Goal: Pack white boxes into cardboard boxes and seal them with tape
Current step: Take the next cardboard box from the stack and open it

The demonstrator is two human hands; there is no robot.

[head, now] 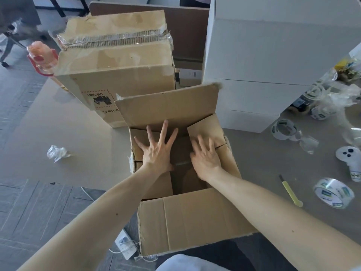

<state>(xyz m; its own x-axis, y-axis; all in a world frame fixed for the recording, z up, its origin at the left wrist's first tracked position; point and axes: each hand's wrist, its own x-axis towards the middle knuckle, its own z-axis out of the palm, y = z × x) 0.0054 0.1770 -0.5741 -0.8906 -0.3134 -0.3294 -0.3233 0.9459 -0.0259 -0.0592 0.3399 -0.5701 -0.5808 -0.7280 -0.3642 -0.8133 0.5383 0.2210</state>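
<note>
Left hand (156,153), fingers splayed wide, and right hand (206,158), fingers flat, press inner flaps (207,128) of cardboard box (195,218) down, likely for closure; tape roll (334,192) at 3 o'clock.

A taped brown cardboard carton (117,71) and a tall stack of white boxes (263,55) wall off the table's far side. Beige tabletop (68,130) lies open leftward; clear tape rolls (334,192) clutter the right.

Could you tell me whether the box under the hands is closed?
Half shut: left hand and right hand press side flaps down; long flaps stand open.
</note>
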